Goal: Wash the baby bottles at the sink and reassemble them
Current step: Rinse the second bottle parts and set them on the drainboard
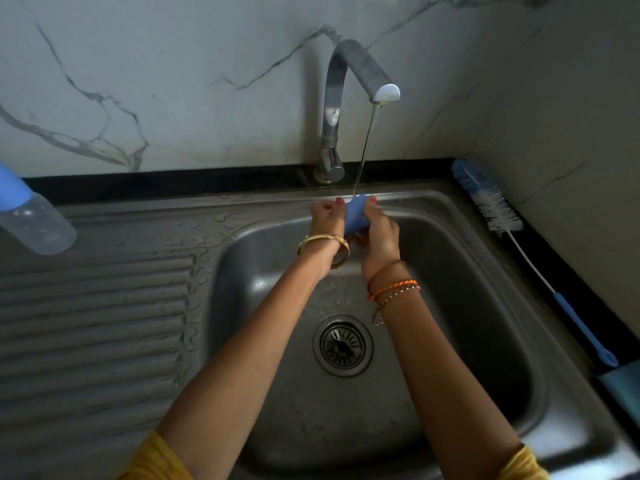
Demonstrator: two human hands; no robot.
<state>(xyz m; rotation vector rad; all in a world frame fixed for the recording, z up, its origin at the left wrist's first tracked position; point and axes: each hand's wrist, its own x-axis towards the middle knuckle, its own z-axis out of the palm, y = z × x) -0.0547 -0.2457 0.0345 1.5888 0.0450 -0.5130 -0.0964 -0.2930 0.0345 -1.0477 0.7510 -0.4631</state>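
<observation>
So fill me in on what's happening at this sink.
A person holds a blue bottle part in both hands, left hand and right hand, under the stream from the tap, over the sink. A bottle lies on the drainboard to the left; a bottle brush lies on the counter to the right.

Brushed steel sink (450, 216), glossy metal tap (334, 98), veined marble wall (173, 81).
</observation>
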